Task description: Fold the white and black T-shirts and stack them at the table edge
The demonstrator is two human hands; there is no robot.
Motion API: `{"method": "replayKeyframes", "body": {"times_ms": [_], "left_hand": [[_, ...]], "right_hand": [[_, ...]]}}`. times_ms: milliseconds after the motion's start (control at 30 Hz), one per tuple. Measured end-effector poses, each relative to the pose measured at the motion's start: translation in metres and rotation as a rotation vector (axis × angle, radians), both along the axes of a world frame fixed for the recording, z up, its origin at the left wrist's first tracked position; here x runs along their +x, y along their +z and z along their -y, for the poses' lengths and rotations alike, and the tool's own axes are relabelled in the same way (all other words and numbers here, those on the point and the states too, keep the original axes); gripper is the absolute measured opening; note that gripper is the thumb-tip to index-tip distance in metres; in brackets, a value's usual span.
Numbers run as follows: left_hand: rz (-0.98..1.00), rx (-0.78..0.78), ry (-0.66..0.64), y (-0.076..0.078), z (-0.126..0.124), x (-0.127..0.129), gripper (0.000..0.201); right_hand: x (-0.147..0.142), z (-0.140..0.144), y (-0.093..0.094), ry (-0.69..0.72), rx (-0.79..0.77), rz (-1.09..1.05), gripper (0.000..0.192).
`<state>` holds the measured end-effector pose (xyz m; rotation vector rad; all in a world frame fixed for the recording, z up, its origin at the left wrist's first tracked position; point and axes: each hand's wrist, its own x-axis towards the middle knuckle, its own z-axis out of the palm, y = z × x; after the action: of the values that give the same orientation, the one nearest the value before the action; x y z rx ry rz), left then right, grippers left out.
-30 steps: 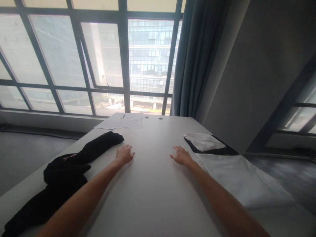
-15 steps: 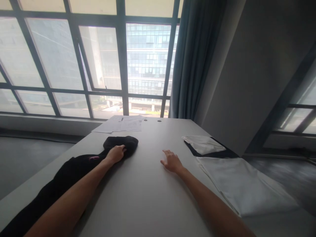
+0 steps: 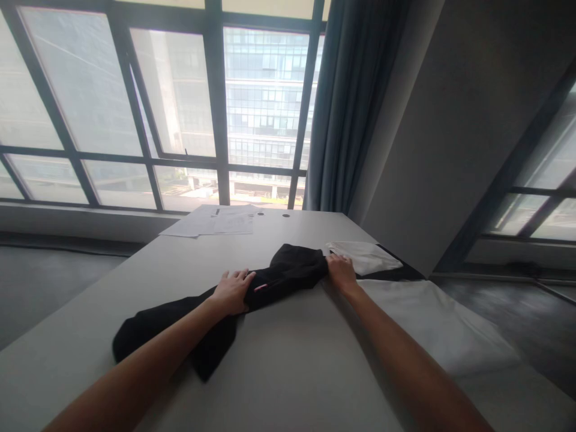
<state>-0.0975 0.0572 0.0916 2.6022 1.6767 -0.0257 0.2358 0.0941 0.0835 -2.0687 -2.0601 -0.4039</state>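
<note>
Fingers of the left hand point(image 3: 233, 292) lie slightly spread over the middle of a black garment point(image 3: 297, 264) in the head view; whether the thumb pinches the fabric from below cannot be told. Fingers of the right hand point(image 3: 341, 270) curl narrowly at the garment's right-hand end and hold its edge. The garment lies bunched and elongated across a white table point(image 3: 279, 372), stretching from about eight o'clock, partly behind the left forearm, up to about two o'clock at the right hand. A small pink mark point(image 3: 260, 288) shows on it just beside the left fingers, at their three o'clock, and a dark flap points down toward seven.

Just beyond the right hand, at its two o'clock, a small folded white cloth point(image 3: 366, 258) rests on a black cloth point(image 3: 413, 273); whether the hand touches the white one is unclear. A larger white cloth point(image 3: 427, 324) lies at the right hand's four o'clock, partly behind the right forearm. At eleven o'clock from the garment, printed papers point(image 3: 211, 222) overlap near the table's far edge. Past that edge, a tall window point(image 3: 265, 96) fills twelve o'clock, with a blue-grey curtain point(image 3: 351, 108) hanging at one.
</note>
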Motion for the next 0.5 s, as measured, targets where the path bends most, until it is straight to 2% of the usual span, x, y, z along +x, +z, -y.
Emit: {"method": "replayKeyframes", "body": {"times_ms": [67,133,233,267,300,367,433,500], "left_hand": [[-0.063,-0.03,0.082,0.003,0.006,-0.008,0.096],[-0.085,-0.111,0.118,0.009,0.01,-0.014,0.089],[-0.079,-0.255,0.053,0.023,0.01,-0.02,0.079],[-0.065,-0.291,0.016,0.028,0.008,-0.023,0.076],[-0.046,-0.324,-0.017,0.032,0.004,-0.025,0.07],[0.015,-0.368,-0.039,0.04,-0.004,-0.033,0.054],[0.114,-0.373,0.029,0.045,-0.014,-0.044,0.038],[0.245,-0.329,0.17,0.045,-0.022,-0.06,0.03]], "right_hand": [[0.02,-0.003,-0.001,-0.154,-0.012,0.011,0.028],[0.03,-0.003,-0.002,-0.184,-0.035,0.013,0.03],[0.025,-0.002,-0.001,0.043,-0.062,-0.028,0.058],[0.02,-0.001,0.0,0.134,-0.064,-0.054,0.059],[0.015,-0.001,0.002,0.197,-0.064,-0.082,0.051],[0.007,-0.003,0.006,0.224,-0.061,-0.138,0.026],[0.006,-0.007,0.013,0.149,-0.033,-0.212,0.023],[0.011,-0.013,0.021,0.008,0.033,-0.321,0.026]]}}
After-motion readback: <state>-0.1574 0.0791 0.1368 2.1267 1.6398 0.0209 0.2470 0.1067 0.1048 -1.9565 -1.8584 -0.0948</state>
